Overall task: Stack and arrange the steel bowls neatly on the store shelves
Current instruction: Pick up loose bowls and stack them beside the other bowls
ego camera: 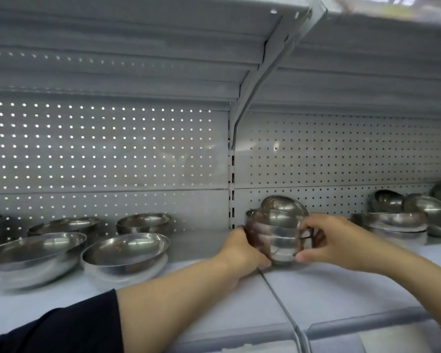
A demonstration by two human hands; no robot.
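A stack of small steel bowls [278, 233] stands on the grey shelf [341, 289], just right of the seam between two shelf boards. My left hand [242, 253] grips its left side and my right hand [341, 238] grips its right side, thumb near the base. A tilted bowl [283, 203] leans behind the stack's top. To the left sit wider steel bowls [125, 250] in low stacks, another at the far left [33, 253], with two more behind [143, 221].
More steel bowls [390, 222] are piled at the right end of the shelf, some tilted [428, 207]. A perforated back panel [99, 149] closes the rear. An upper shelf [163, 34] and its bracket [252, 98] hang overhead.
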